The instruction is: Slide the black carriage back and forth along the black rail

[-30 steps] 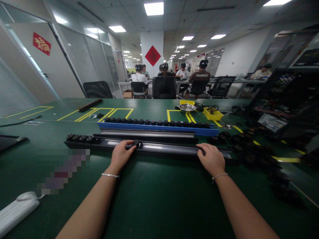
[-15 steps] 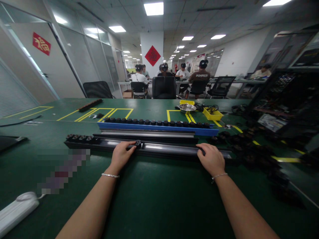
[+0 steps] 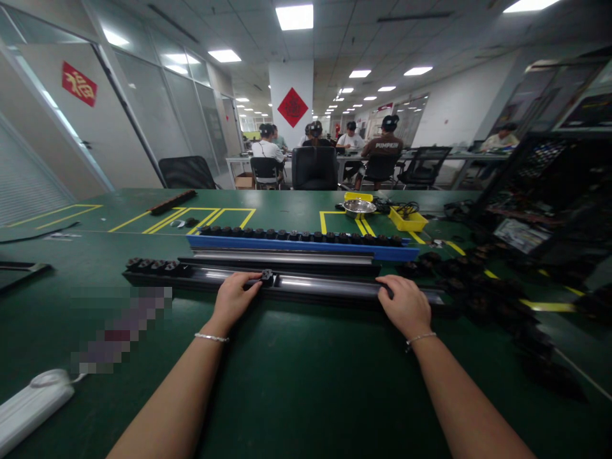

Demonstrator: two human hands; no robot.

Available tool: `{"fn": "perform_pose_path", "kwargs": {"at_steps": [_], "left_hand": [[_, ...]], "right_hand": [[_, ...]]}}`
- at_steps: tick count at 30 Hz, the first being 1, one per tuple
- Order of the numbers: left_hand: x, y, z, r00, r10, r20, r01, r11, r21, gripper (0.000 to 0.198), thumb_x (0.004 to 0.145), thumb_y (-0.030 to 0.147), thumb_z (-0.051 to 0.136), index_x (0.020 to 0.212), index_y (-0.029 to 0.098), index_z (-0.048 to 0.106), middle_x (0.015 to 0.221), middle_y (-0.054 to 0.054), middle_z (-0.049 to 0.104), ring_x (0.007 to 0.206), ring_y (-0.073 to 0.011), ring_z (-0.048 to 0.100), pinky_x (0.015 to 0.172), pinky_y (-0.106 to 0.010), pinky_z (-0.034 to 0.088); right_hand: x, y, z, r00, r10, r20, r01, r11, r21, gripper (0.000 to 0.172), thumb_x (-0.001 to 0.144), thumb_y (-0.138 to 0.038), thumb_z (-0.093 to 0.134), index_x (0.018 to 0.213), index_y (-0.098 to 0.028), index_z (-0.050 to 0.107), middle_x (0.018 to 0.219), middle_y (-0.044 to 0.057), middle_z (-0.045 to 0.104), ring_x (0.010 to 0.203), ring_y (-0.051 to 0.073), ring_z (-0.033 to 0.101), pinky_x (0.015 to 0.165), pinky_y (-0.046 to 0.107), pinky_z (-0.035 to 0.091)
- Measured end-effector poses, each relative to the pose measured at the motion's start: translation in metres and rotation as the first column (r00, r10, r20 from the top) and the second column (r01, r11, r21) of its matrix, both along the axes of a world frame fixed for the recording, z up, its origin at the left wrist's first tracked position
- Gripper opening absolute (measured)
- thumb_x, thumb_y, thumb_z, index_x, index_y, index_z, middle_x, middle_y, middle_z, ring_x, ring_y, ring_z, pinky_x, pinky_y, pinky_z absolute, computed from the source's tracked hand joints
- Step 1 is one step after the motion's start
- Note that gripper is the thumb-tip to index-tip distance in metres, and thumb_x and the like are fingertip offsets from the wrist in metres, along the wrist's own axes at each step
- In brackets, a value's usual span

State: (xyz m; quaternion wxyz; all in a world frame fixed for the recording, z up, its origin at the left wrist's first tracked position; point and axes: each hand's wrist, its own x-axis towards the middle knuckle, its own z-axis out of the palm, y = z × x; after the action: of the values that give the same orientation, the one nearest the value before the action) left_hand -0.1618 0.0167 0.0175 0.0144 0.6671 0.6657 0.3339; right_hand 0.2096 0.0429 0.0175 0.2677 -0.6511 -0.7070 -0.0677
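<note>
A long black rail (image 3: 325, 287) with a shiny channel lies across the table in front of me. My left hand (image 3: 233, 299) pinches a small black knobbed block (image 3: 268, 277) on the rail, thumb and forefinger at its left side. Over the rail's right part, my right hand (image 3: 406, 305) is curled with its fingertips at the channel. A dark shape shows between its thumb and fingers, too hidden to name. Several similar black blocks (image 3: 153, 264) sit in a row at the rail's left end.
Behind lie another shiny rail (image 3: 287, 257) and a blue rail (image 3: 306, 245) lined with black blocks. Loose black parts (image 3: 492, 287) are heaped at right. A metal bowl (image 3: 359, 207) and yellow bin (image 3: 408, 220) stand farther back. A white power strip (image 3: 36, 408) lies front left.
The black block by my left hand has shifted very slightly right along the rail. Both hands are nearly where they were.
</note>
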Motion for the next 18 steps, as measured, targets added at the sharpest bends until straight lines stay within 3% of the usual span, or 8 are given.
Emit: {"fn": "perform_pose_path", "kwargs": {"at_steps": [18], "left_hand": [[0.0063,-0.0008,0.0037,0.995,-0.099,-0.014,0.099,0.995,-0.013,0.028,0.077,0.033,0.054,0.102,0.025,0.066,0.099,-0.002,0.07,0.094,-0.0196,0.061,0.09,-0.035,0.045]], "right_hand": [[0.0014,0.0022,-0.0023,1.0,0.01,0.003,-0.01,1.0,0.013,0.031,0.076,-0.025,0.044,0.097,-0.024,0.067,0.106,0.003,0.065,0.098,0.022,0.054,0.081,0.036,0.042]]}}
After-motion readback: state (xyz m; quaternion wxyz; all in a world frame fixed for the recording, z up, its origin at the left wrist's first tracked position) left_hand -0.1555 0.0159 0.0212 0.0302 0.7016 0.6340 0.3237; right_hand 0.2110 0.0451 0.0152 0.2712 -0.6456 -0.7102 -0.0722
